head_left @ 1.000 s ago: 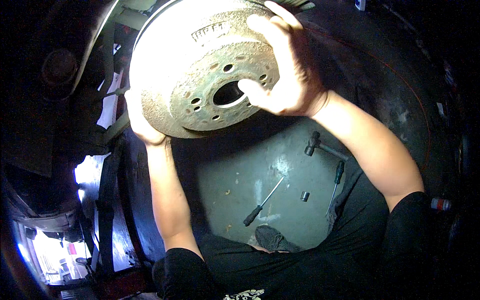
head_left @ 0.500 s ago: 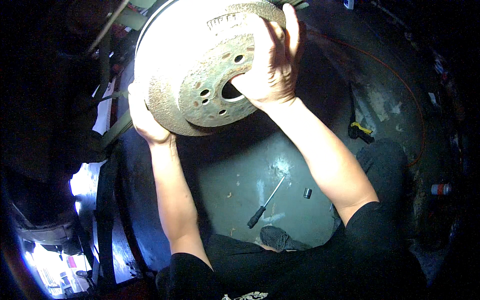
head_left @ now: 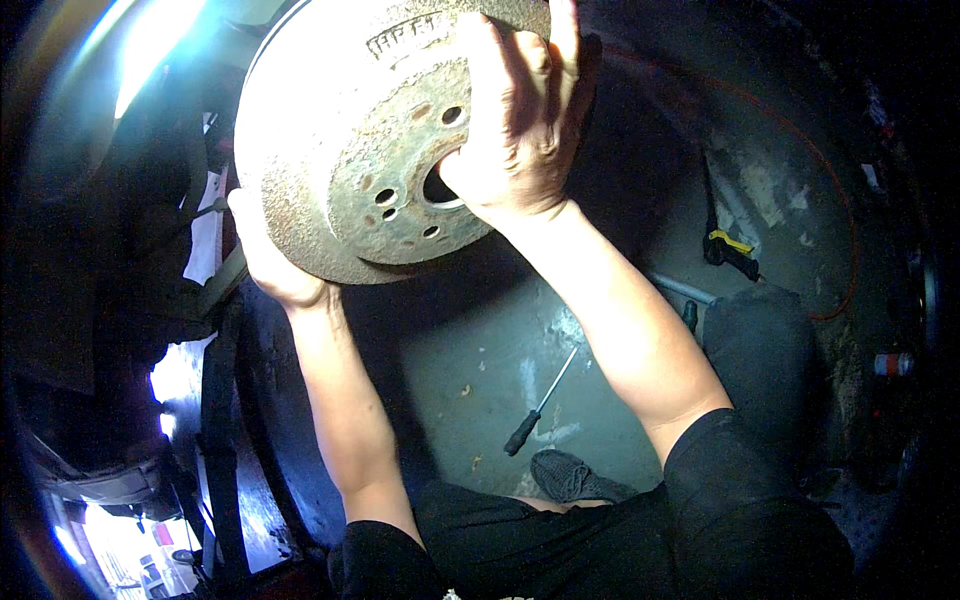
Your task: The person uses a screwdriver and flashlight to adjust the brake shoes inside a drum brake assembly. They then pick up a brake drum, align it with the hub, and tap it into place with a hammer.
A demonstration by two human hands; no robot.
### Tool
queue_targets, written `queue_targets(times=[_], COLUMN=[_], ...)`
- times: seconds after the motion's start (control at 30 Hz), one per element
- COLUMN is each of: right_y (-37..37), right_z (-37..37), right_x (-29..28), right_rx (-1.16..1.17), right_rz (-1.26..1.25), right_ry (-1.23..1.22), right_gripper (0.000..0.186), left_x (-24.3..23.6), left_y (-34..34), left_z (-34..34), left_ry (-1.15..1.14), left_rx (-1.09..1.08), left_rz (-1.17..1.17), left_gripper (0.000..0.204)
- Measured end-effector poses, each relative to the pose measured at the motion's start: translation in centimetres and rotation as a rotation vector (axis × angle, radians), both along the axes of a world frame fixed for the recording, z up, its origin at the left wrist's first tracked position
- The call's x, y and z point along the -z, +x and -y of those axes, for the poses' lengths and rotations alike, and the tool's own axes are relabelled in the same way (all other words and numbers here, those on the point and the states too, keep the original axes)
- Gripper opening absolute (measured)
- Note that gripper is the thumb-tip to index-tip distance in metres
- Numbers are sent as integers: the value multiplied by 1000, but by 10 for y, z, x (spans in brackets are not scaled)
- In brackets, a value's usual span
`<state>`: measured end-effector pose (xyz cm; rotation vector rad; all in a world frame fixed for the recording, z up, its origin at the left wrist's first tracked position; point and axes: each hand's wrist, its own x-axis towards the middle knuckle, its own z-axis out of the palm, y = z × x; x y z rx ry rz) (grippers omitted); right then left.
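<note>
A rusty brake drum (head_left: 350,170) is held up in front of me, its face with lug holes and a larger centre hole tilted toward me. My left hand (head_left: 280,255) grips its lower left edge, fingers hidden behind it. Across the right side of the face lies my right hand (head_left: 520,140), its thumb hooked at the centre hole and its fingers reaching up to the far rim. Strong light washes out the drum's upper left part.
On the floor below lie a screwdriver (head_left: 525,425) and, beyond my right forearm, a metal bar (head_left: 682,289). Farther right are an air blow gun with a yellow trigger (head_left: 735,255), a thin red hose (head_left: 810,150) and a small can (head_left: 893,364). Dark vehicle parts stand at the left.
Both hands and the drum have shifted slightly left and down in the view. A small dark socket on the floor is now hidden behind my right forearm, and the metal bar has come into sight.
</note>
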<state>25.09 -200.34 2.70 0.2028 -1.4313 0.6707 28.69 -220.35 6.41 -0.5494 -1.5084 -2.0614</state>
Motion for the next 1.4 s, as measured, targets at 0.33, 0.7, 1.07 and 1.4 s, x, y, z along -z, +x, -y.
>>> queue_targets(times=[0.33,0.7,1.07,1.4], right_y=[-14,10,113,68], right_z=[-3,-86,-274,-265], right_x=[5,4,334,326], right_rx=[17,-542,-234,-392], right_rz=[-75,18,1900,1992], right_ry=[93,444,769,852], right_gripper=[75,76,69,48], left_x=[7,13,15,-24], left_y=[-10,-22,-26,-3], left_z=[29,50,55,15], left_ry=[-87,-424,-377,-39], left_rx=[87,-172,-112,212], left_rz=[-89,-236,-317,130], left_gripper=[41,29,33,52])
